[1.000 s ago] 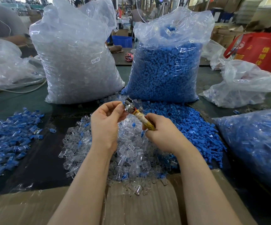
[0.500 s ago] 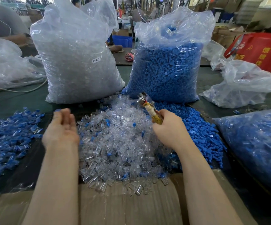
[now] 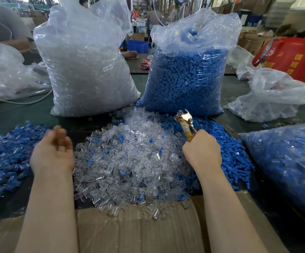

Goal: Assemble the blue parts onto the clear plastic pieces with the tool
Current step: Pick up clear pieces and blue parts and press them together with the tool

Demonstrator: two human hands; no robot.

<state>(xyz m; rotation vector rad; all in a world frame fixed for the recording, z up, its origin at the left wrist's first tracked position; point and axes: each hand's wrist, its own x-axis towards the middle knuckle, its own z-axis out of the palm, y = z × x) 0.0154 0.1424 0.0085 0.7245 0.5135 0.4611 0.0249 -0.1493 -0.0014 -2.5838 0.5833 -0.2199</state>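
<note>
Looking down at the bench (image 3: 29,114), we see our left hand (image 3: 54,152) hanging with the palm turned up and the fingers loosely apart; it holds nothing, and its fingertips are blurred. Our right hand (image 3: 202,152) is curled tight around the yellowish handles of the tool (image 3: 185,123), whose metal head points up and to the far side, free of any part. If the jaws stand apart or together, we cannot tell.

Between both hands lies the clear pile (image 3: 129,157), with some blue parts mixed in. The loose blue pile (image 3: 226,143) lies behind and to the right of our right hand, touching the clear pile. On the far left a heap (image 3: 3,157) of blue-and-clear pieces, probably finished ones, lies just left of our left hand.

We judge that the next step is to take a new clear piece. This pile is just to the right of the left hand, nearer to it than to the busy right hand, so the left hand should reach right. The pieces lie in all directions, with no common long axis, so the piece must be turned after picking.
</note>
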